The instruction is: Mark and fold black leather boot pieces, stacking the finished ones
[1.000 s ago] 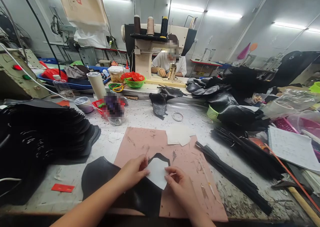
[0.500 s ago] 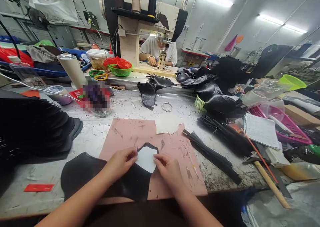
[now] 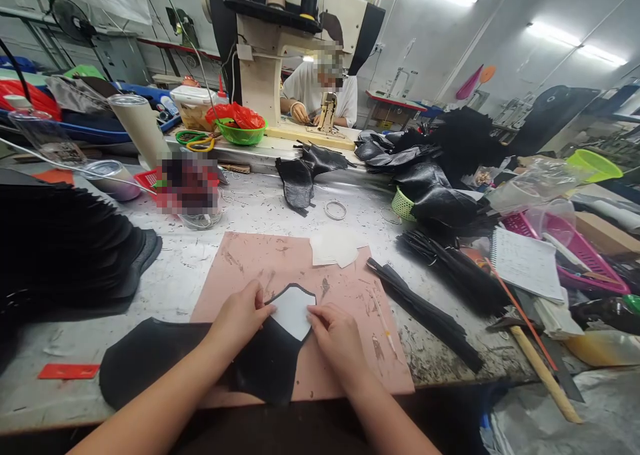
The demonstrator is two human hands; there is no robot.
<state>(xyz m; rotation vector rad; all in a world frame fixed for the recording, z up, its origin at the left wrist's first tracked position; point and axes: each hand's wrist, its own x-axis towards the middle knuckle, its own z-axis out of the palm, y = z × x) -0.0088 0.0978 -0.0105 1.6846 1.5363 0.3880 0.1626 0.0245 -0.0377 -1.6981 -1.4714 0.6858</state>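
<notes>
My left thumb and forefinger pinch the left edge of a white piece [image 3: 291, 313]; those of my right hand [image 3: 340, 341] pinch its right edge, level with my left hand [image 3: 237, 321]. Whether I also catch the black rim beneath, I cannot tell. The white piece lies flat on the pointed end of a black piece [image 3: 267, 365], a narrow dark border showing along its far edges. The black piece spreads under my left forearm, partly over a pink board [image 3: 260, 255] and partly past its left side. On the board's far edge lie pale cut pieces [image 3: 333, 248]; to my right, a bundle of black strips [image 3: 425, 315] reaches off its corner. Left of me are a red strip [image 3: 69, 371] and a tall black stack [image 3: 65, 248]. Beyond the table, a person [image 3: 300, 85] sits behind a sewing machine [image 3: 260, 75].
</notes>
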